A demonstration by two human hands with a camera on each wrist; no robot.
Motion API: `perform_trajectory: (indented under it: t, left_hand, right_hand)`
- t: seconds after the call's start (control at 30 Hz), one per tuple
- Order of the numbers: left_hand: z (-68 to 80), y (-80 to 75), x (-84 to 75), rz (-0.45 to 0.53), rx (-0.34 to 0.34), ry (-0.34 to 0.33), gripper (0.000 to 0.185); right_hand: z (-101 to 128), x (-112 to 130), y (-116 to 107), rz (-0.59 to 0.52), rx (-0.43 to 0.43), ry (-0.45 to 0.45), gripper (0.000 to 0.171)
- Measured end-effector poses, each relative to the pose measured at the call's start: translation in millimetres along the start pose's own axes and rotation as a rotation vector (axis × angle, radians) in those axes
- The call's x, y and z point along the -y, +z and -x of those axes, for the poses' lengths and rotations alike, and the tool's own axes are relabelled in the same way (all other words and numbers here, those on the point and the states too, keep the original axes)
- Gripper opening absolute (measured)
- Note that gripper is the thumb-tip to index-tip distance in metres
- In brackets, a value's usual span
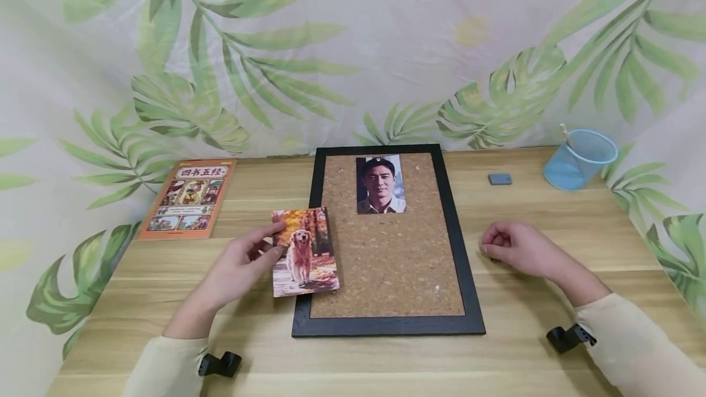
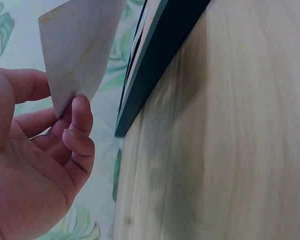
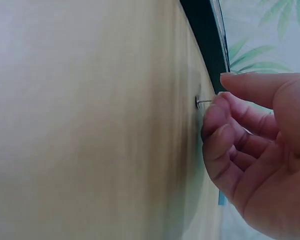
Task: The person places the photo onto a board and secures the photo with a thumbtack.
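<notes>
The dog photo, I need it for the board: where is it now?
The left hand pinches the dog photo by its left edge, over the cork board's left frame, in the head view.

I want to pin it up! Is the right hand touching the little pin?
Touching. The right wrist view shows the right hand with its fingertips on the pin.

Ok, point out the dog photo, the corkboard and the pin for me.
dog photo (image 1: 304, 254), head view, on the dog's body.
corkboard (image 1: 386, 262), head view, on bare cork.
pin (image 3: 204, 102), right wrist view, on its thin metal shaft at the fingertips.
</notes>
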State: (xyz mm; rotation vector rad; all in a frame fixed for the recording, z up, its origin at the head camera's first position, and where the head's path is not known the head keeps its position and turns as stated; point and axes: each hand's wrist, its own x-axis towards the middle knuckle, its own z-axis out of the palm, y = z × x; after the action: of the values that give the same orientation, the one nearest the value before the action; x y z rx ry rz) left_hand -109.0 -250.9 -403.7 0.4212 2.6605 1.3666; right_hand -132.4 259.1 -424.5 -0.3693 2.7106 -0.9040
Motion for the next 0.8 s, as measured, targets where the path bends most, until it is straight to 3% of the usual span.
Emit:
perform_trajectory:
  t: [0.2,0.43,0.8]
  left_hand:
    - [-12.3,19.0,-16.0,0.020,0.104,0.000,0.048]
    - [-31.2,38.6,-33.3,-0.036,0.219,0.052,0.050]
    - [-53.5,71.9,-42.3,-0.083,0.331,0.124,0.052]
  right_hand:
    - [13.0,-3.6,0.4,0.021,-0.040,-0.003,0.008]
    - [24.1,-6.4,2.6,0.065,-0.051,-0.004,0.005]
    - [25.9,-5.3,7.4,0.117,-0.066,-0.025,0.005]
